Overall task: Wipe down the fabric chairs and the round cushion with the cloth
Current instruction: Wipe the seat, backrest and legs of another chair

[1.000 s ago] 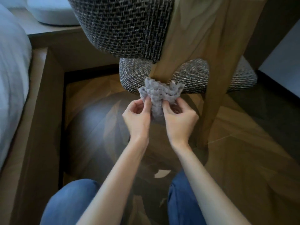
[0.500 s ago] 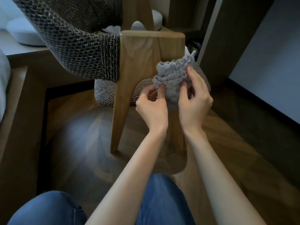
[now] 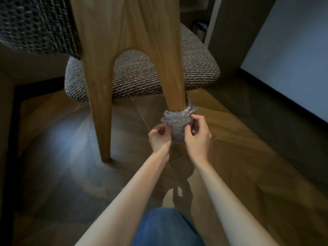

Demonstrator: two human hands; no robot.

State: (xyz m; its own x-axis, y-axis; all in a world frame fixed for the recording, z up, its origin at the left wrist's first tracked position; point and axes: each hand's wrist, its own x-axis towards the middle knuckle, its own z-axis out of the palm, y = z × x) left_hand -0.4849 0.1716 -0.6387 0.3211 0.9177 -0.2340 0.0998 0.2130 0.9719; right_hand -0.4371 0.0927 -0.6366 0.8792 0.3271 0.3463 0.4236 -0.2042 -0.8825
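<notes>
Grey cloth (image 3: 177, 121) around chair leg (image 3: 173, 82)

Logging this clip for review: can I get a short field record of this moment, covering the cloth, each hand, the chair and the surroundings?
cloth: grey knitted cloth, wrapped round the lower part of a wooden chair leg
left hand: left hand pinches the cloth's left side
right hand: right hand grips the cloth's right side
chair: woven fabric seat behind the legs; the cloth is on wood, not fabric
floor: wooden floor
person: crouched, one blue-clad knee at the bottom edge
</notes>
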